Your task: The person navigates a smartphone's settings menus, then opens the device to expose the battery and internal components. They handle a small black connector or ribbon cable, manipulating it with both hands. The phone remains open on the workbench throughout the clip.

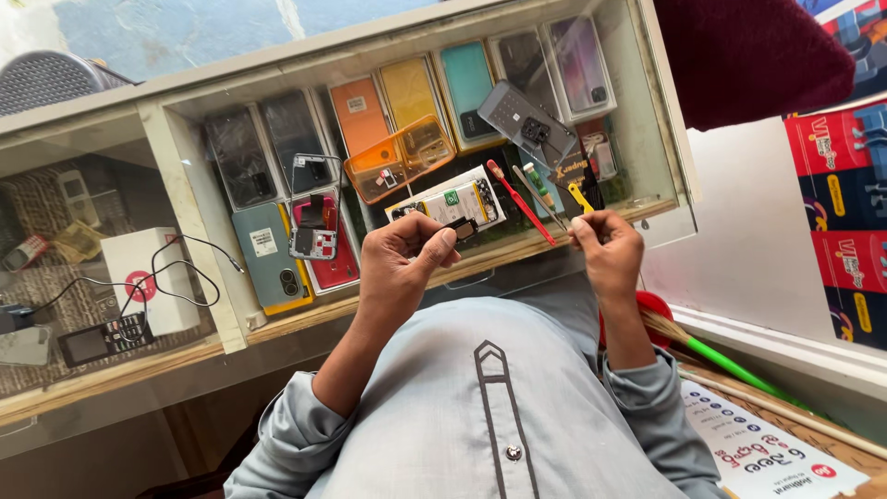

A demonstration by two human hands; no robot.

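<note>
Head view over a glass-topped bench (pixel 212 365) at a phone repair station. The left hand (pixel 399 254) is curled, thumb and forefinger pinching a small dark component (pixel 462 229) just above the opened phone (pixel 450 201), whose circuit board lies exposed on the glass. The right hand (pixel 605 242) is raised beside it, fingertips pressed together on something too small to identify, near the yellow pry tool (pixel 580 197). The step in hand appears to be inspection or fitting of a small part lifted off the board; the next move would call for a steady, fine pinch and exact alignment. Both forearms rise from the grey shirt, wrists bent inward. A red-handled brush (pixel 520 201), an orange transparent case (pixel 401 157) and a removed back cover (pixel 522 118) lie nearby.
</note>
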